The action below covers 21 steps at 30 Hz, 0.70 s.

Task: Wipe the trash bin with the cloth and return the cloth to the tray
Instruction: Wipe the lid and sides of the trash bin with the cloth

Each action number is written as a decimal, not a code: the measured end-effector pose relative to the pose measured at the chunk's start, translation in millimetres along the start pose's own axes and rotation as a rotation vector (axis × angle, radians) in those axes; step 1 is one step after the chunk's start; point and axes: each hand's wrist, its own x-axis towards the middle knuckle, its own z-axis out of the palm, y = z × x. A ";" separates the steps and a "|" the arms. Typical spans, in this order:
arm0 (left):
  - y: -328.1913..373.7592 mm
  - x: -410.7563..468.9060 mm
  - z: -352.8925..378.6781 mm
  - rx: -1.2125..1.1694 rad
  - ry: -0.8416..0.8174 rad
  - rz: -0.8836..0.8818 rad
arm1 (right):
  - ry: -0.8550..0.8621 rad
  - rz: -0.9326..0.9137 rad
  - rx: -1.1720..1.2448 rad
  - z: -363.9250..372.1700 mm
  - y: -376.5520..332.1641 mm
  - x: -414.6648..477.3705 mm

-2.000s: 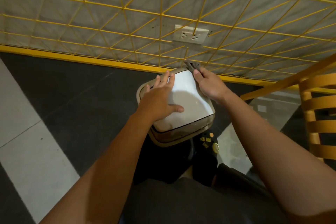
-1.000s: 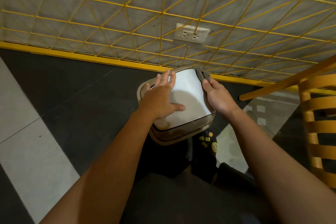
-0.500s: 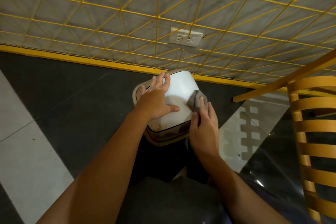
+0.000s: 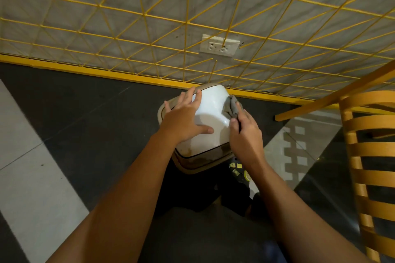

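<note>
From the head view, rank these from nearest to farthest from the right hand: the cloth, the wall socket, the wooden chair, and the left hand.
1. cloth: gripped in the right hand at the trash bin lid's right edge.
2. left hand: flat on the lid, just to the left.
3. wall socket: on the wall beyond the bin.
4. wooden chair: far right.

The last two are close to call.

White-lidded, beige-rimmed trash bin (image 4: pixel 211 113) is stood upright on dark floor by the wall, w/ crumpled grey cloth (image 4: pixel 233 108) pressed to lid's right edge.
</note>
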 end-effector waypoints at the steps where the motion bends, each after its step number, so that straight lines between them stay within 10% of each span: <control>1: -0.9 0.3 0.3 0.002 0.003 0.002 | -0.012 0.021 0.012 -1.8 -0.8 3.2; 21: -4.7 3.7 -25.8 -0.081 -0.074 -0.076 | 0.198 -0.191 -0.060 36.3 10.8 -70.7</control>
